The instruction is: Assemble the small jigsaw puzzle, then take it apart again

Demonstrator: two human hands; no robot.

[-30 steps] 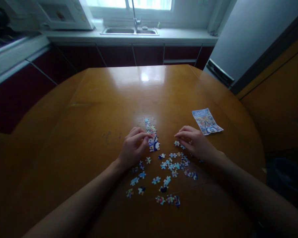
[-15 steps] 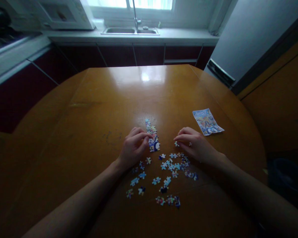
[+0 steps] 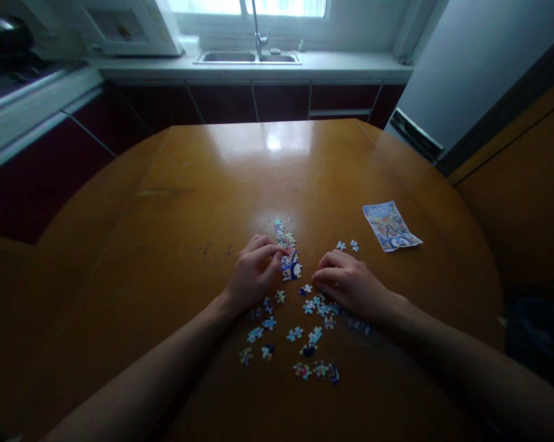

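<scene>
Jigsaw strip [image 3: 291,261], several pieces joined, is lying flat on the table, and the left hand [image 3: 258,267] is resting its index fingertip over the left edge, thumb curling close with a narrow gap; whether they are gripping anything, I cannot tell. Over to the strip's right, the right hand [image 3: 345,282] is bunching its fingers narrowly, tips pointing towards the strip; whether a piece is hiding between them, I cannot tell either!

Just on the near side of the strip, a dark-blue-and-white piece [image 3: 305,290] is sitting beside those right fingertips. Two pale pieces [image 3: 341,245] are lying right of the strip, beyond the knuckles. More loose pieces [image 3: 295,334] are scattering the wood on the strip's near side, many showing light blue. Farther right of the strip, a printed sheet [image 3: 391,227] is lying with its corners lifting slightly. Underneath everything, the wooden table [image 3: 212,178] is gleaming, and well beyond the strip a double sink [image 3: 226,57] is standing below a bright window.
</scene>
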